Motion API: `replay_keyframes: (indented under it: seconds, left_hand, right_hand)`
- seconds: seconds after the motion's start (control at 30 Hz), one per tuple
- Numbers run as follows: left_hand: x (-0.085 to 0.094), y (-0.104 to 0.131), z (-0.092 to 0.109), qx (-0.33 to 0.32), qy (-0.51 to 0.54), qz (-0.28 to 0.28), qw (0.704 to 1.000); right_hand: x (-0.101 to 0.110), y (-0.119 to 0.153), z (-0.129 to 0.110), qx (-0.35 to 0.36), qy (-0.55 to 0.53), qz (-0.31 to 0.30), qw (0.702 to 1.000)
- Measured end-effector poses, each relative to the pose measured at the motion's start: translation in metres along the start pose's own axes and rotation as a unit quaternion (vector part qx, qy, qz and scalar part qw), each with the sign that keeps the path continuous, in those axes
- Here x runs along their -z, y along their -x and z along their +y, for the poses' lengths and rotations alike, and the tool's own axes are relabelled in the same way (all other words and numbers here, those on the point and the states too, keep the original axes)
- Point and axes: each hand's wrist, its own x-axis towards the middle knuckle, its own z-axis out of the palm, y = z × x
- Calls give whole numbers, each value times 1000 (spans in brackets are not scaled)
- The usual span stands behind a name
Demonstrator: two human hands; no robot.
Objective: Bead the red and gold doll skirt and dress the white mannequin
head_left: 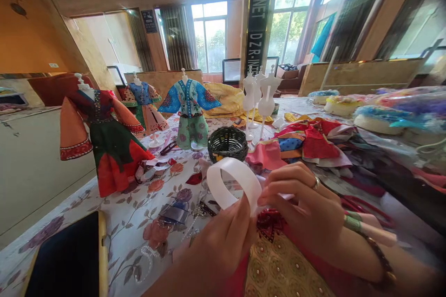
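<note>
A loop of white ribbon (234,171) stands up between my hands, above the flowered tablecloth. My left hand (223,236) is closed on the lower part of the loop, thumb and finger pressed together. Beside it on the right, my right hand (303,209) has its fingers bent and pinched at the ribbon's right side. The fingertips partly hide where the ribbon ends meet. Under my hands lies a gold patterned cloth (278,267) with pink edges and a dark red piece (270,222) at its top.
A phone (66,257) lies front left. Dressed miniature forms (190,111) stand behind, left of a dark woven basket (227,145) and bare white forms (266,95). Colourful fabric pieces (317,141) and fluffy hats (379,118) lie to the right. Beads and a clear packet (174,213) lie near my left hand.
</note>
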Motion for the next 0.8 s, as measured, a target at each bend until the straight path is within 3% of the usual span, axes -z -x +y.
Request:
replay_keyframes:
  seconds: [0.4, 0.57, 0.8]
  left_hand:
    - [10, -15, -6, -96, -43, -16, 994]
    - [5, -11, -2, -50, -31, 4, 998]
    - [8, -7, 1, -40, -22, -7, 999]
  right_hand:
    - [1, 0, 0, 2, 2, -13, 1000]
    - [0, 1, 0, -16, 19, -27, 999]
    - [4, 8, 3, 63, 43, -16, 997]
